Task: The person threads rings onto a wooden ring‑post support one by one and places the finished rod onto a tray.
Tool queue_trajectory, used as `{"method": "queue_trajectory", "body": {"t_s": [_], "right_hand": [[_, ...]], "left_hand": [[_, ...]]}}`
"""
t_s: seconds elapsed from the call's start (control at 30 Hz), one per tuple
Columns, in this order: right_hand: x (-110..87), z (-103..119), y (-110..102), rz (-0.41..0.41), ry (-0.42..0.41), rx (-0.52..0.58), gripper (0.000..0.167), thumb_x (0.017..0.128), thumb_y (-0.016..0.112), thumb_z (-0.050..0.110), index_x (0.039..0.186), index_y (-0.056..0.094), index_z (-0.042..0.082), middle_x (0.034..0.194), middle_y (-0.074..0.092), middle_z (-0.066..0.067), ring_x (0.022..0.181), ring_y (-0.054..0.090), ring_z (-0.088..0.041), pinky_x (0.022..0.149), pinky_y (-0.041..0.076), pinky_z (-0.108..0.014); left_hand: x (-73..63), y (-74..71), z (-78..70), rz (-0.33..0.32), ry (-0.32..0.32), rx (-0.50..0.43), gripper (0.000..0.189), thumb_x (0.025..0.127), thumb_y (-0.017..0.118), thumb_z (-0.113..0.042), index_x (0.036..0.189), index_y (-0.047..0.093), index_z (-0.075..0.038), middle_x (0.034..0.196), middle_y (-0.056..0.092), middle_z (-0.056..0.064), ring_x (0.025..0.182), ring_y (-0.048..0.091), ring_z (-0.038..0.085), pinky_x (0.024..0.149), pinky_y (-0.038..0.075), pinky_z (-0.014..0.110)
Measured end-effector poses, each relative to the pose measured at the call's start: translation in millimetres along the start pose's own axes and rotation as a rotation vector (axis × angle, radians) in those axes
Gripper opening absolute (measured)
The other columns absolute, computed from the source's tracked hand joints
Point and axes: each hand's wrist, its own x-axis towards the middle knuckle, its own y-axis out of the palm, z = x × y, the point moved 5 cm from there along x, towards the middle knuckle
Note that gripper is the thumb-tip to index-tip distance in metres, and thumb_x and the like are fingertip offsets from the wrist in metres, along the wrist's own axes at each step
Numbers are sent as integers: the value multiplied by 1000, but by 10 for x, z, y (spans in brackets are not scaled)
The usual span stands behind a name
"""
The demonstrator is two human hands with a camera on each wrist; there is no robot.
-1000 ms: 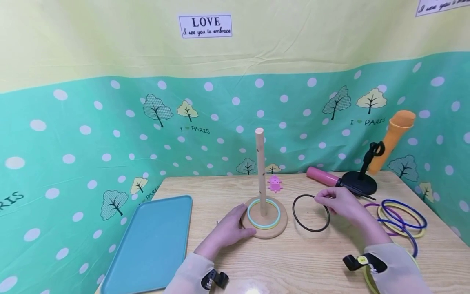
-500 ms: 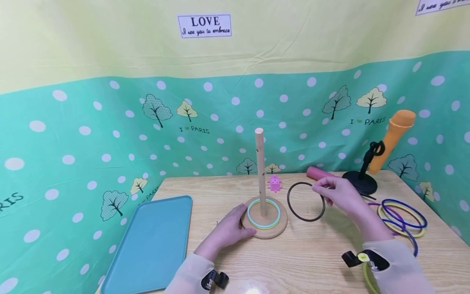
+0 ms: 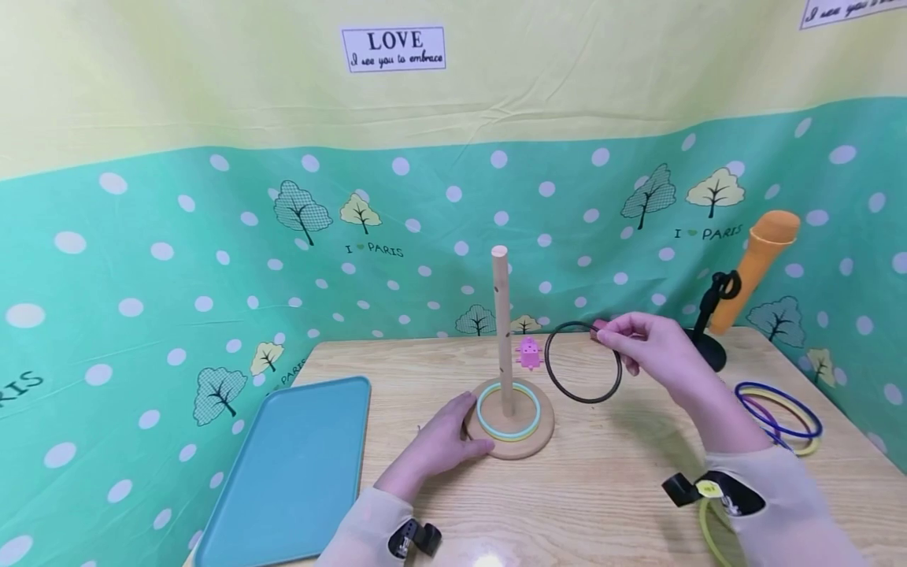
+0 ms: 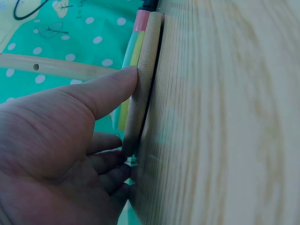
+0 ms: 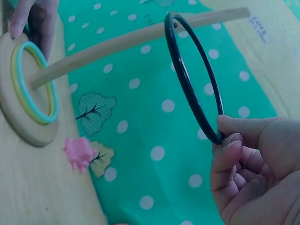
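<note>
Pinched between thumb and fingertips of my right hand [image 3: 655,353] is a thin black ring [image 5: 186,84], held in the air to the right of a wooden post [image 3: 502,331]. The post stands upright on a round wooden base [image 3: 517,451]. Around its foot lie a light blue ring [image 4: 117,115] and, beneath that, a yellow ring [image 4: 124,113]. My left hand [image 3: 445,439] grips the left edge of the base, thumb at the front and fingers round the side. In the right wrist view, the black ring overlaps the post in the picture; the head view shows them apart.
A blue tray [image 3: 290,472] lies at the left. Behind the post sits a small pink toy [image 3: 529,353]. Loose blue, yellow and purple rings [image 3: 815,435] lie at the right, with an orange microphone [image 3: 754,268] on a black stand behind. A yellow-green ring [image 3: 705,524] is partly under my right forearm.
My right hand has lifted the black ring up from the tabletop and moved it slightly left and away from me. The left hand stays at the base.
</note>
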Motion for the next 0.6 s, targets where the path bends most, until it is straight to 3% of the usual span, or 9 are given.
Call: {"method": "queue_trajectory", "body": {"t_s": [0.13, 0.37, 0.6], "right_hand": [[-8, 147, -38, 0, -11, 21, 41, 107, 77, 38, 121, 71, 0, 95, 72, -2, 69, 59, -17, 61, 54, -30], [-24, 373, -100, -6, -16, 67, 38, 108, 75, 36, 125, 68, 2, 79, 64, -4, 64, 56, -16, 54, 51, -28], [-43, 577, -116, -34, -35, 84, 41, 106, 76, 44, 124, 69, 8, 77, 62, -2, 63, 57, -18, 54, 50, -30]], "left_hand": [[-2, -6, -6, -2, 4, -2, 92, 98, 87, -36, 166, 42, 4, 171, 37, 30, 158, 38, 48, 129, 33, 61], [-13, -10, -18, -5, 10, -2, 92, 97, 88, -36, 165, 42, 7, 171, 37, 32, 158, 38, 49, 129, 33, 62], [-23, -18, -38, -8, 14, -8, 92, 97, 88, -35, 164, 42, 8, 170, 37, 33, 157, 38, 50, 129, 33, 62]]}}
